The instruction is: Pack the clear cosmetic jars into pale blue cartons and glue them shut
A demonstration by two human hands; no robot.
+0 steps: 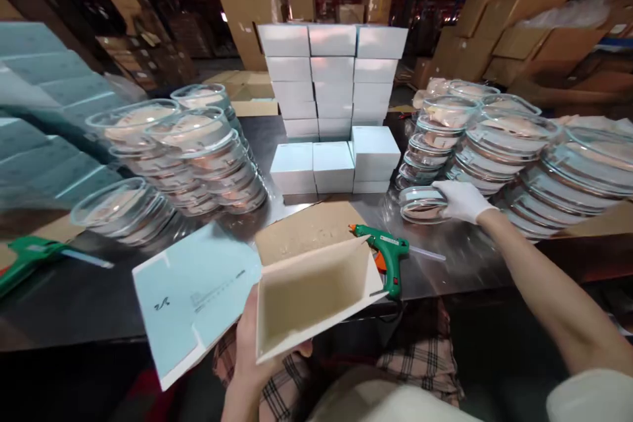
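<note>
My left hand (250, 349) grips a small open carton (316, 297) from its left side and underneath. The carton is tilted toward me, its cream inside bare, and its pale blue lid (198, 297) hangs out to the left with printing and a handwritten mark. On the right, my right hand (465, 202), in a white glove, has its fingers closed on the edge of a low round glass dish (422, 204) on the table; the fingertips are partly hidden. Behind the carton's right end lies a green glue gun (388, 254) with a glue stick out its back.
Stacks of round glass dishes stand at left (198, 145) and right (509, 138). White boxes (333, 79) are piled at the back middle of the dark table (247, 221). Blue boxes (44, 99) and another green glue gun (34, 254) are at far left.
</note>
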